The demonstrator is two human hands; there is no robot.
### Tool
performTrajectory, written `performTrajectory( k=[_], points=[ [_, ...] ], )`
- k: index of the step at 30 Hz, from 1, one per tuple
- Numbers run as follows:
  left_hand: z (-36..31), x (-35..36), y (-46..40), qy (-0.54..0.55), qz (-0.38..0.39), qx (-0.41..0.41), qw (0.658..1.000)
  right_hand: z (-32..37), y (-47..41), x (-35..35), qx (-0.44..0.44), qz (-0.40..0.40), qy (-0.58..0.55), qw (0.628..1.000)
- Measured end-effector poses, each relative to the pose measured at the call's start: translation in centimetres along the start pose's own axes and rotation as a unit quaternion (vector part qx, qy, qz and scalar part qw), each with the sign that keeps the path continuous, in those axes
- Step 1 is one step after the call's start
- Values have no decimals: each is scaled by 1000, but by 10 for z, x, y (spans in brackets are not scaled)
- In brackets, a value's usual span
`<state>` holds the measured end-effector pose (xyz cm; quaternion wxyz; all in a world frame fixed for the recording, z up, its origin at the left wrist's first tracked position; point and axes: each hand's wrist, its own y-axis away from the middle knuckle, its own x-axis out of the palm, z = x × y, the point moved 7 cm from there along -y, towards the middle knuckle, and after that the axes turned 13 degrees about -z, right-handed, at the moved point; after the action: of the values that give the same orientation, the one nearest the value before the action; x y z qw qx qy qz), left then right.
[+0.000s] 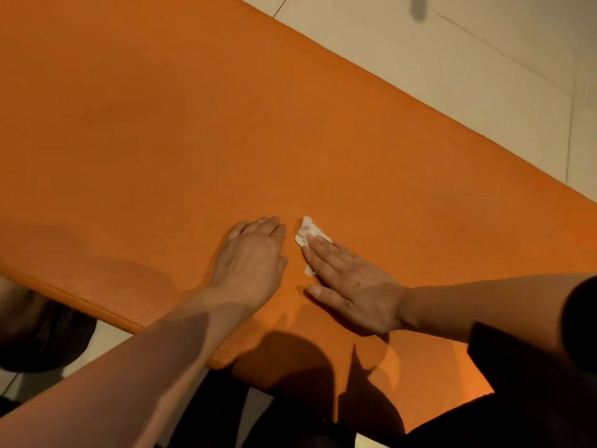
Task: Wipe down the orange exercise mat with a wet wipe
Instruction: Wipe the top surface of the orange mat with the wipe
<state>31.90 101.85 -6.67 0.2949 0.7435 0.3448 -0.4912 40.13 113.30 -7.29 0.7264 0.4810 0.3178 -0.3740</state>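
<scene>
Under the flat fingers of the right hand (352,286), the wipe (307,236) is pressed onto the mat (193,140); no grip is closed; the left hand (252,263) is laid flat beside it.

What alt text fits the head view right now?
The right hand presses a white wet wipe flat onto the orange mat with straight fingers. The left hand rests open beside it. Pale floor tiles lie beyond.

The crumpled white wet wipe (309,236) lies mostly hidden under the straight fingers of the right hand (352,287); only its far end and a small corner show. The flat orange foam exercise mat (193,124) runs off the left and top edges, and dark clothing covers its near part.
</scene>
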Motion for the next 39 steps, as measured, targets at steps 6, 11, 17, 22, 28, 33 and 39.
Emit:
performTrajectory(
  k=[6,11,17,22,28,33,39],
  points=[
    [-1,3,-13,-11,24,16,1000,-63,-18,-7,11,-72,16,997],
    [-4,6,-35,-9,23,24,999,-76,-28,-8,87,-136,-5,987],
    [-3,11,-60,-9,29,35,999,-87,-47,-20,3,-121,25,992],
    [-9,13,-73,-6,31,41,999,-118,-49,-32,122,-173,38,977],
    [-15,17,-90,-11,33,59,998,-102,-65,-40,25,-164,50,985],
    [-22,21,-104,-12,42,80,996,-171,-54,-53,253,-218,44,942],
    [-31,26,-131,0,34,94,995,-116,-87,-47,71,-206,39,975]
  ],
)
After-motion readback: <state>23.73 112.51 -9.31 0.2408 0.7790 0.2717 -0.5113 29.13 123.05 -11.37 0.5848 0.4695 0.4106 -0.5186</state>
